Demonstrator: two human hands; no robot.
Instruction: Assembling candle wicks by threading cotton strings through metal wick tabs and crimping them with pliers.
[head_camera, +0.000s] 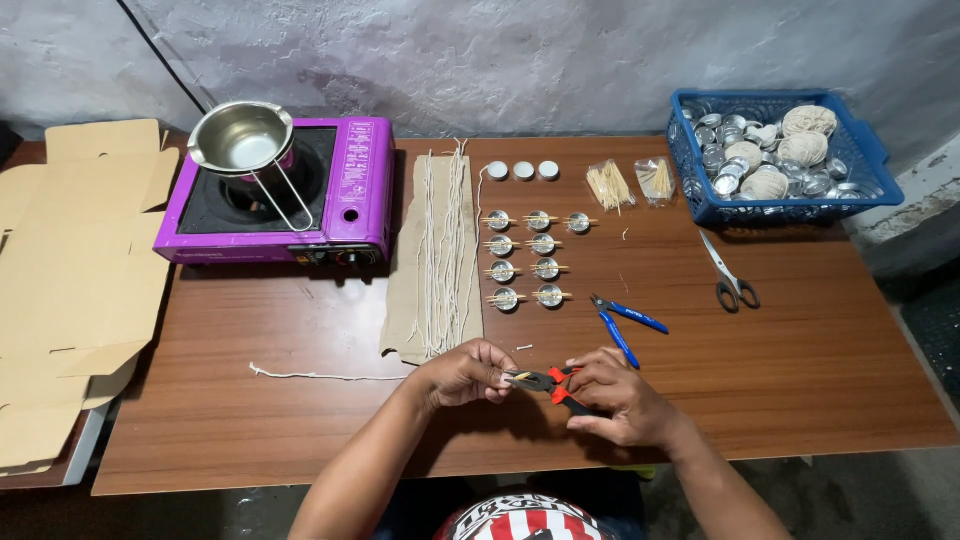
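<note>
Low over the brown wooden table (300, 400), red-handled metal pliers (548, 383) were gripped in the closed right hand (620, 398), while something too small to identify was pinched at the plier tips by the left hand (465, 372). Blue-handled cutters (622, 322) lay just beyond.

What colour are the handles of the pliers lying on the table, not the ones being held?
Blue: the small metal pliers with blue handles lie open on the brown wooden table, clearest in the head view.
</note>
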